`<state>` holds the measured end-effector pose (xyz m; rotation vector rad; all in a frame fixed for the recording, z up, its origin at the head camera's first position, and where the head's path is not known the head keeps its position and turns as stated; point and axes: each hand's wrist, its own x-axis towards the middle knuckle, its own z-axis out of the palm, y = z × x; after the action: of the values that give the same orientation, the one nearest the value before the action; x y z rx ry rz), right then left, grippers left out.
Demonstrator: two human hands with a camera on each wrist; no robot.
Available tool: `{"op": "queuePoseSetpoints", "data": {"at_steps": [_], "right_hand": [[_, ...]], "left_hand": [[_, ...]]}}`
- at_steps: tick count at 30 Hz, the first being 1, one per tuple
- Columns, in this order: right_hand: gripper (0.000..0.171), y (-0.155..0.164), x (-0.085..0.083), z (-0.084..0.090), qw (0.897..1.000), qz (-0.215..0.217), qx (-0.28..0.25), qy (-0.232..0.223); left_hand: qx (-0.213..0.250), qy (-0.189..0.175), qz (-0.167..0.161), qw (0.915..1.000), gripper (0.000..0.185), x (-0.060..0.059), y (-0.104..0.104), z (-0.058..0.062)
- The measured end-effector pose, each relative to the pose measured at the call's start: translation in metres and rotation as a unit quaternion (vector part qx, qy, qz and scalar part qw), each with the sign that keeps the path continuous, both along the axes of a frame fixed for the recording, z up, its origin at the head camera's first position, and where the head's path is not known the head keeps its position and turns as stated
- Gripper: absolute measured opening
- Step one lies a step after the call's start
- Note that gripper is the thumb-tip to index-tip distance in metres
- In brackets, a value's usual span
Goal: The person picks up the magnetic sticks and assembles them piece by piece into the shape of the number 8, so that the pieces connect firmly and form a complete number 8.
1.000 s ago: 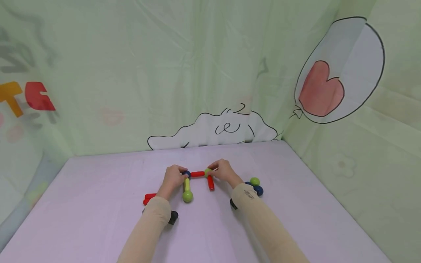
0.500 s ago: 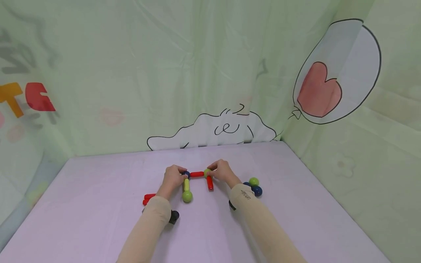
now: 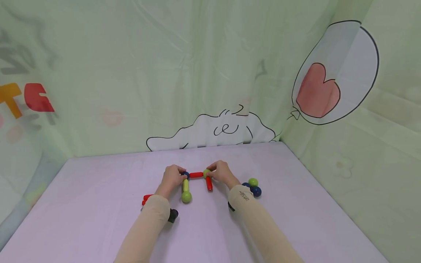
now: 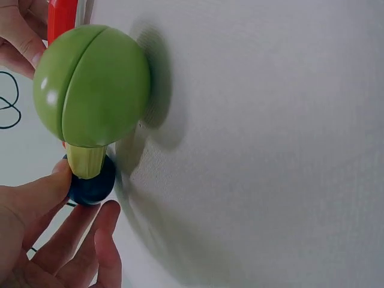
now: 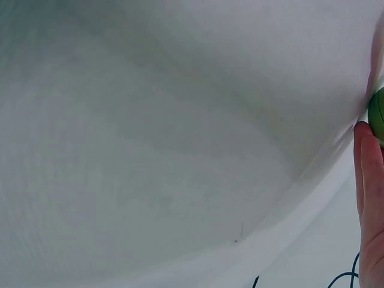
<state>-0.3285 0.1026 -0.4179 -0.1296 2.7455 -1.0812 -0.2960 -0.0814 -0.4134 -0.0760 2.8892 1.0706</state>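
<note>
A toy frame of rods and balls lies on the pink table (image 3: 98, 226). My left hand (image 3: 173, 177) pinches the dark blue ball (image 3: 186, 174) at its left corner; the same blue ball (image 4: 91, 185) shows between my fingers in the left wrist view. A yellow-green rod (image 3: 185, 185) runs toward me to a green ball (image 3: 186, 197), which looms large as the green ball (image 4: 90, 93) there. A red rod (image 3: 196, 175) links to a green ball (image 3: 206, 172) that my right hand (image 3: 221, 171) pinches. Another red rod (image 3: 208, 183) hangs from that corner.
Loose green and blue balls (image 3: 253, 187) lie right of my right wrist. Red rods (image 3: 146, 199) lie partly hidden behind my left forearm. Green printed curtains (image 3: 197, 73) wall the table at the back and right.
Both hands stay on the frame's corners; the view has only shifted slightly.
</note>
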Motion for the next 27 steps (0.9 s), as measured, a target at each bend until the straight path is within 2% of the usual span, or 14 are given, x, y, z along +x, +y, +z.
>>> {"op": "queuePoseSetpoints", "data": {"at_steps": [7, 12, 15, 22, 27], "right_hand": [[0.025, 0.001, 0.0, 0.0, 1.0, -0.001, -0.002, -0.004], [0.025, 0.001, -0.001, -0.002, 1.0, -0.006, -0.001, -0.007], [0.025, 0.001, -0.001, -0.002, 1.0, -0.006, -0.001, -0.005], [0.025, 0.002, -0.001, -0.001, 1.0, -0.007, -0.001, -0.002], [0.026, 0.002, 0.0, -0.002, 1.0, -0.009, -0.003, -0.007]], "left_hand": [[-0.02, 0.001, -0.012, 0.9997, 0.031, 0.001, -0.01, 0.006], [-0.031, 0.014, -0.03, 0.999, 0.03, 0.007, -0.037, 0.021], [-0.029, 0.004, -0.037, 0.9989, 0.029, 0.01, -0.057, 0.025], [-0.015, -0.011, -0.066, 0.9977, 0.025, 0.023, -0.094, 0.019], [-0.036, -0.047, -0.081, 0.9949, 0.024, 0.037, -0.108, 0.012]]}}
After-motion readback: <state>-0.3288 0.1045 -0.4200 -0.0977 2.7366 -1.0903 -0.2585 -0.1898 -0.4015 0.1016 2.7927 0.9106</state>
